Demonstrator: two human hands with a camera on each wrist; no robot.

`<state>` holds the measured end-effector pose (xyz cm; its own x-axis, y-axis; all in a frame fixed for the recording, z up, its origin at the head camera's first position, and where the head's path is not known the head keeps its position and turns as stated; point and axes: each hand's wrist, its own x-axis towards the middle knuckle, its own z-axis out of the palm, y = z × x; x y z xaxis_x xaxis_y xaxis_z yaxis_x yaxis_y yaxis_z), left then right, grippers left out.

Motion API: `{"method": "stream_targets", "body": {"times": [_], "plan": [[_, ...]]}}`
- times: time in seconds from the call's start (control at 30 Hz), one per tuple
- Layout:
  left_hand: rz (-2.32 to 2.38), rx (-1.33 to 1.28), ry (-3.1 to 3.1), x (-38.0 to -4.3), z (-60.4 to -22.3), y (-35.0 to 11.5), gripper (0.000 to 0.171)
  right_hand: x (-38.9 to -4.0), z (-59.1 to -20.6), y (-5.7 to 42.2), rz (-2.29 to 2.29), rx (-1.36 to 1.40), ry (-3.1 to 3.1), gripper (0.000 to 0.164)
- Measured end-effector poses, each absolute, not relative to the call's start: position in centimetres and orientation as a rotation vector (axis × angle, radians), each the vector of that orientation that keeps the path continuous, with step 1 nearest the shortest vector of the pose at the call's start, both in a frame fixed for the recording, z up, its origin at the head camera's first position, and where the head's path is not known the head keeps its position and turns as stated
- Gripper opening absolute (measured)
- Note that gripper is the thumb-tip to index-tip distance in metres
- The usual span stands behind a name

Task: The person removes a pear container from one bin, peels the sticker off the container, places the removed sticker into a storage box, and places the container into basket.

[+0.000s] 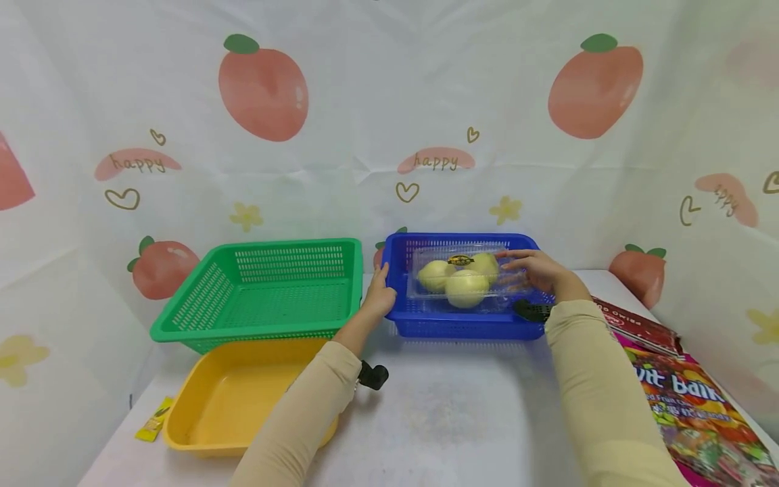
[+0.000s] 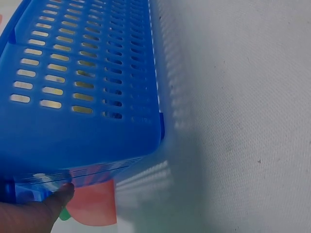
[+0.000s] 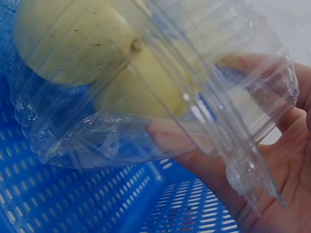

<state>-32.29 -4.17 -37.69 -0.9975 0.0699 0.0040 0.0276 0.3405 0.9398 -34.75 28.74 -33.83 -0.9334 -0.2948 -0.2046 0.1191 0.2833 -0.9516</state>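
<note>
Three fruits (image 1: 467, 289) are lying in a clear box (image 1: 460, 260) inside the blue basket (image 1: 465, 329); the right hand (image 1: 538, 270) is gripping the box's end, the left hand (image 1: 380, 295) is touching the basket, its finger curl unclear.

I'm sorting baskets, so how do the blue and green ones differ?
The blue basket holds a clear container of pale fruits; the green basket shows a bare floor. The green basket looks wider in the head view than the blue basket. Both have slotted sides.
</note>
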Motion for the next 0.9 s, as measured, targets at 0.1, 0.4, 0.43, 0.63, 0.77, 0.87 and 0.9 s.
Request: {"method": "stream_targets", "body": {"times": [0.1,0.4,0.43,0.63,0.77,0.87,0.9], "plan": [[1.777,0.105,2.547,-32.3,-37.7,-4.2,0.071,-34.6,-33.3,28.9,-1.706,-0.162,2.203,0.055],[1.757,0.106,2.559,-32.3,-37.7,-4.2,0.069,-33.7,-30.8,29.3,-1.811,-0.172,2.152,0.044],[1.757,0.108,2.556,-32.3,-37.6,-4.2,0.068,-33.5,-30.5,29.3,-1.821,-0.172,2.156,0.041],[1.711,0.17,2.615,-32.2,-37.6,-4.2,0.068,-31.7,-28.6,29.4,-1.826,-0.198,2.214,0.031],[1.641,0.217,2.669,-32.2,-37.5,-4.2,0.065,-30.3,-27.7,29.5,-1.808,-0.224,2.259,0.031],[1.579,0.229,2.714,-32.2,-37.5,-4.2,0.063,-29.3,-27.3,29.7,-1.84,-0.234,2.246,0.026],[1.556,0.231,2.73,-32.1,-37.4,-4.3,0.062,-29.0,-27.2,29.7,-1.861,-0.229,2.234,0.026]]}}
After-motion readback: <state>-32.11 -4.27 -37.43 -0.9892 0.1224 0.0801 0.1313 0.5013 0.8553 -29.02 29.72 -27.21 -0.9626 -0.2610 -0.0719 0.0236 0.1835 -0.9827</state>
